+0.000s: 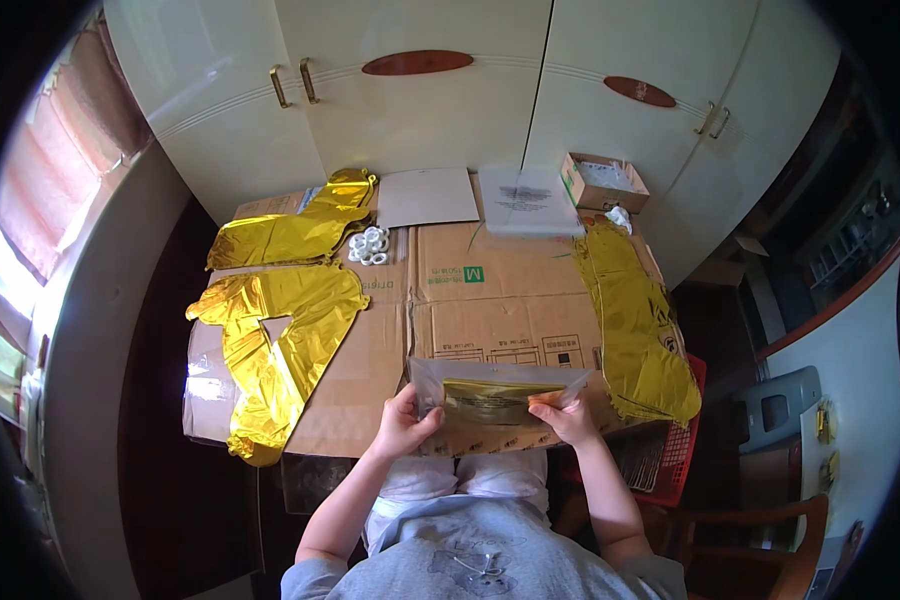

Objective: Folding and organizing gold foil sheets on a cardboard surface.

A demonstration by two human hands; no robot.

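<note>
Plastic bag [496, 404] spans left hand [406, 423] and right hand [568, 419], each grip pinching it; creased gold foil [632, 320] lines the cardboard [515, 270] left and right.

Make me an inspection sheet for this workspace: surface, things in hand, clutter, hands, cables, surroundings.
Surface: flattened cardboard, creased and printed.
Things in hand: clear plastic bag with folded gold foil inside, at the near edge.
Clutter: flat gold foil balloons left and right; white rings, grey card, clear plastic sheets and small open box towards the back.
Hands: left and right grip opposite ends of the bag.
Cables: nothing seen.
Surroundings: white cabinets, red basket, wooden chair.
</note>
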